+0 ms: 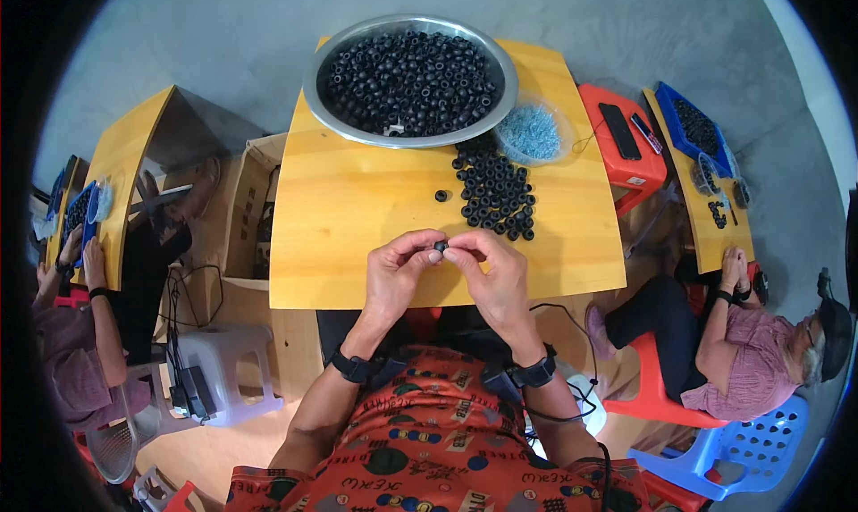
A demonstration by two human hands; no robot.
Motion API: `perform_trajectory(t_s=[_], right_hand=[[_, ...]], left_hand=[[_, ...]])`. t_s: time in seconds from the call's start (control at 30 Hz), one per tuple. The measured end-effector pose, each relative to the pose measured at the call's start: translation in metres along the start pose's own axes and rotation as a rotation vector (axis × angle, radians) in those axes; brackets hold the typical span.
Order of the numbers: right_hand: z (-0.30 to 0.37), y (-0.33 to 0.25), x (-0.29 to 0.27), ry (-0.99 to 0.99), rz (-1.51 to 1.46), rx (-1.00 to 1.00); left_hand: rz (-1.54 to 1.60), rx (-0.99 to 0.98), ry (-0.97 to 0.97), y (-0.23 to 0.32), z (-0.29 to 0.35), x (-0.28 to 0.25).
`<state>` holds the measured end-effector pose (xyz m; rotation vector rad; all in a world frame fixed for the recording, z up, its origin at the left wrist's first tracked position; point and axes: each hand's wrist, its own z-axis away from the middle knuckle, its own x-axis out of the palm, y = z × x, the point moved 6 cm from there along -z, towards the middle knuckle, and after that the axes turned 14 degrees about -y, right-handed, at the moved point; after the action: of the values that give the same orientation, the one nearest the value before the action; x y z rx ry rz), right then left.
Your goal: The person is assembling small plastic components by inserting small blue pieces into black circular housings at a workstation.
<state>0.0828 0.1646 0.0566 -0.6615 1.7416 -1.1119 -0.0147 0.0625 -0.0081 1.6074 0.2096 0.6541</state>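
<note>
My left hand (394, 273) and my right hand (497, 275) meet over the near part of the yellow table. Between their fingertips is a small black round part (440, 246), pinched from both sides; its detail is partly hidden by the fingers. Beyond my hands, a loose pile of black ring-shaped parts (497, 195) lies on the wood, each with a hole in it. One single black ring (441, 196) sits apart to the left of that pile. A wide steel bowl (315, 96) full of the same black parts stands at the far side. Beside it, a clear tub (567, 139) holds small pale-blue pieces.
A red stool (633, 168) with a dark phone (619, 131) on it stands right of the table (313, 235). A cardboard box (239, 230) is on the left. Two people sit at side tables with blue trays (684, 123). Cables hang near a pale stool (228, 365).
</note>
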Motion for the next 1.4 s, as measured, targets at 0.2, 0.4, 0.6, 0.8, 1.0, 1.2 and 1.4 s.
perform_trajectory(t_s=[0.2,0.4,0.6,0.8,1.0,1.2,1.4], right_hand=[[0.001,-0.008,0.001,-0.047,0.079,-0.044],[0.004,0.005,0.004,-0.081,-0.01,0.038],[0.01,0.014,0.003,-0.038,-0.087,0.014],[0.015,0.009,0.001,-0.066,0.009,-0.041],[0.017,0.02,-0.001,-0.065,-0.048,-0.074],[0.023,0.006,-0.012,-0.006,-0.106,-0.12],[0.035,0.009,-0.035,0.161,-0.065,-0.138]], left_hand=[[-0.134,0.036,-0.03,0.002,0.002,-0.002],[0.086,-0.051,-0.132,-0.011,0.005,-0.002],[0.394,-0.117,-0.197,-0.023,0.005,0.004],[0.484,-0.106,-0.189,-0.023,0.006,0.001],[0.413,-0.169,-0.179,-0.012,0.014,0.004],[0.301,-0.207,-0.256,0.023,0.017,0.016],[0.0,-0.208,-0.211,0.104,-0.009,-0.009]])
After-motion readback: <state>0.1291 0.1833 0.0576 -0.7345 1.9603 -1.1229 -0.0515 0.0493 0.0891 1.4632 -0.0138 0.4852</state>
